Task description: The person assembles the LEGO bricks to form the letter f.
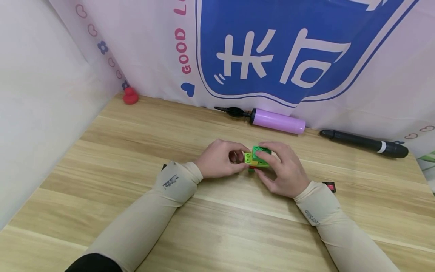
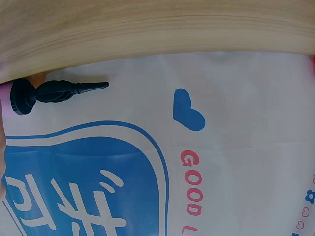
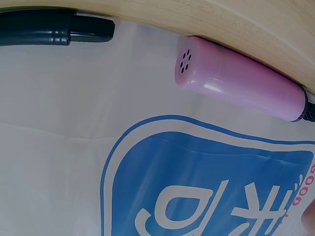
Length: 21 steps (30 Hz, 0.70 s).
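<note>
A small stack of toy building bricks sits between both hands in the head view, showing light green, yellow and red parts. On top of it is a darker green brick with round studs. My left hand pinches the stack's left end between thumb and fingers. From the right, my right hand grips the darker green brick, fingers over its top and thumb low at the near side. Its fingers hide part of the stack. Neither wrist view shows the bricks.
A purple hand pump with a black nozzle lies along the back edge. Right of it is a black cylindrical tool. A red rubber duck stands at the back left corner. Behind the wooden table hangs a printed cloth.
</note>
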Each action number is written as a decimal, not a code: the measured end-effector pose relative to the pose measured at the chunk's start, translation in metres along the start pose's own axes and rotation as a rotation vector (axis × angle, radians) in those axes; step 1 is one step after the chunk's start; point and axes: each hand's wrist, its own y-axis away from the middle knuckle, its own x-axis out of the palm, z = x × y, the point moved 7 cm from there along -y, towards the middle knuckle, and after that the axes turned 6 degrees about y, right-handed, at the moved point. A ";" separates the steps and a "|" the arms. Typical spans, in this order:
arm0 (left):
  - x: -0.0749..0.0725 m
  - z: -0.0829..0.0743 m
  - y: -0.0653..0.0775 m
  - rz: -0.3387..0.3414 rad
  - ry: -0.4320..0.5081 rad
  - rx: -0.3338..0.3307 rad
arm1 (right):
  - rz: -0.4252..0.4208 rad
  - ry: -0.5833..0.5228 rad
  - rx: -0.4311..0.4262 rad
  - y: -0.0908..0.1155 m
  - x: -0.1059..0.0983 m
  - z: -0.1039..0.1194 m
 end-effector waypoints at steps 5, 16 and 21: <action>0.000 0.000 0.000 -0.002 -0.004 -0.002 | 0.013 0.014 0.000 0.001 0.001 -0.001; 0.001 0.000 0.000 0.014 0.003 -0.015 | -0.022 0.037 0.034 0.002 -0.001 -0.005; 0.001 0.000 0.000 0.010 -0.002 -0.024 | 0.006 0.022 0.112 0.004 0.001 -0.011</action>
